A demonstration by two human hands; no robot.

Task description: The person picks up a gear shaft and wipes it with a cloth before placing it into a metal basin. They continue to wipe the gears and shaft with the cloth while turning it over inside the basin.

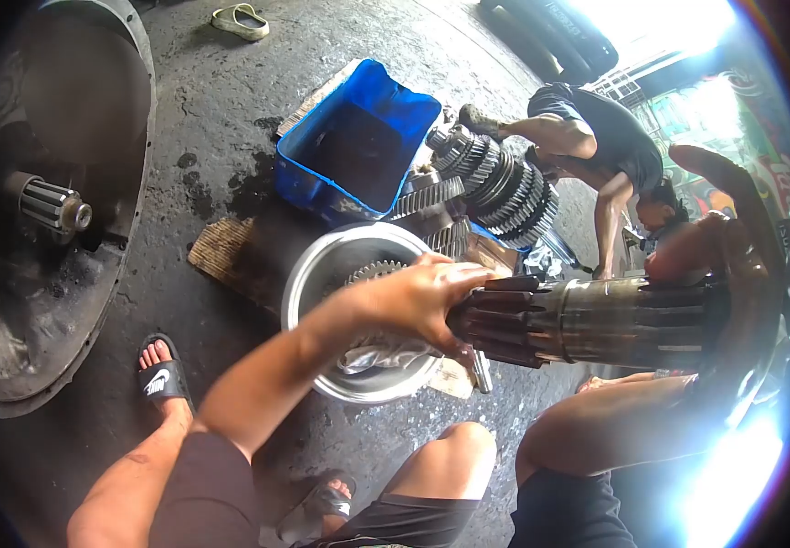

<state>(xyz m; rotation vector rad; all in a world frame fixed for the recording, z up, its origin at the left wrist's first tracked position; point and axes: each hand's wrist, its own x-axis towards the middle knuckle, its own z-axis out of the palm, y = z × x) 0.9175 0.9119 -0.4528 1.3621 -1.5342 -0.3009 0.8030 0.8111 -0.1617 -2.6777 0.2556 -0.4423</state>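
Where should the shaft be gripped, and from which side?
Probably the smooth round band mid-length of the shaft, from above, fingers wrapping under. It lies roughly level, and that band lets a palm close fully. The splines under the left hand are ridged and dark, perhaps oily; the right hand is at the far end.

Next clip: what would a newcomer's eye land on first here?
First, the big grooved steel shaft held across the middle, with the left hand gripping its dark end and the right hand at the far end. Behind it, a stack of gears lies beside a blue tub, and another person crouches at top right.
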